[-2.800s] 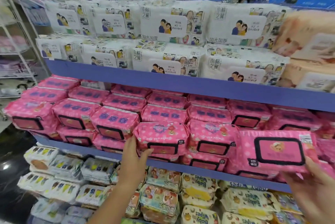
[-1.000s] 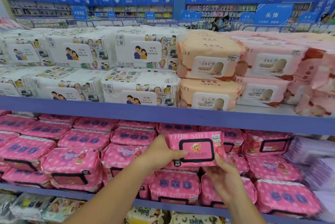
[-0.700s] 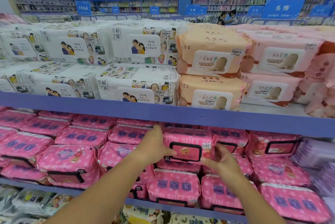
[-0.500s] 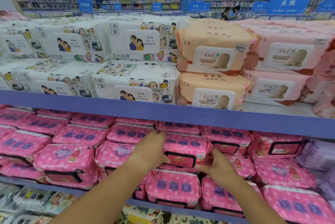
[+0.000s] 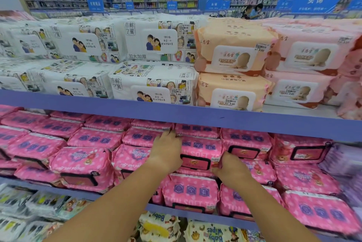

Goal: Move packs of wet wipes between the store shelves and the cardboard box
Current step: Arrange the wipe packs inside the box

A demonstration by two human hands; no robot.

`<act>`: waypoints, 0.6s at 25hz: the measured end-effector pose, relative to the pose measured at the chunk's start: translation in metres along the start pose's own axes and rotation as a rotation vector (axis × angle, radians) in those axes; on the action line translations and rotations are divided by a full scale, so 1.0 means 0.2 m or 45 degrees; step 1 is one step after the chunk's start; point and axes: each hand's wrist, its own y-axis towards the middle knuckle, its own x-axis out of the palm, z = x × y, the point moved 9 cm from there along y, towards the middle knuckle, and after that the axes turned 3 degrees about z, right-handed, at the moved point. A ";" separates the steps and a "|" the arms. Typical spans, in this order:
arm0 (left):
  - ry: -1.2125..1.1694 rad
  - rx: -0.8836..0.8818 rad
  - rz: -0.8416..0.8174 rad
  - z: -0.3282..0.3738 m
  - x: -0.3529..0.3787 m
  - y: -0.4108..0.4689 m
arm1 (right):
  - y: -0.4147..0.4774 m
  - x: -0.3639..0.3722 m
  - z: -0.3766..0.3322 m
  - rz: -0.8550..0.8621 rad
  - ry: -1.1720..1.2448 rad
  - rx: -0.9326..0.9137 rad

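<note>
A pink pack of wet wipes point(image 5: 199, 152) with a black-framed lid lies on the middle shelf point(image 5: 195, 118), on top of another pink pack point(image 5: 191, 191). My left hand point(image 5: 166, 151) holds its left end, fingers reaching along the side to its far corner. My right hand point(image 5: 230, 168) pinches its right end with curled fingers. More pink packs point(image 5: 84, 165) fill the shelf on both sides. No cardboard box is in view.
White cartoon-printed packs point(image 5: 152, 83) and peach packs point(image 5: 233, 91) are stacked on the upper shelf, just above my hands. Yellow baby-wipe packs point(image 5: 158, 226) fill the shelf below. Purple packs point(image 5: 344, 163) sit at the far right. Two people point(image 5: 252, 10) stand in a distant aisle.
Both hands have carried the pink pack from in front of the shelf inward and down, laying it flat on the stack. The camera view has shifted right and upward since the earliest frame.
</note>
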 end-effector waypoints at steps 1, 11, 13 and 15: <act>-0.087 0.010 0.006 -0.01 -0.01 -0.02 | -0.02 0.00 0.01 -0.021 0.057 0.023; -1.030 -0.015 0.051 -0.25 -0.08 -0.71 | -0.47 -0.12 -0.14 0.047 0.439 -0.045; -1.144 -0.076 0.082 -0.37 -0.07 -0.90 | -0.60 -0.08 -0.23 0.043 0.535 -0.064; -1.252 -0.173 0.089 -0.51 -0.01 -1.09 | -0.72 -0.01 -0.33 0.043 0.635 -0.081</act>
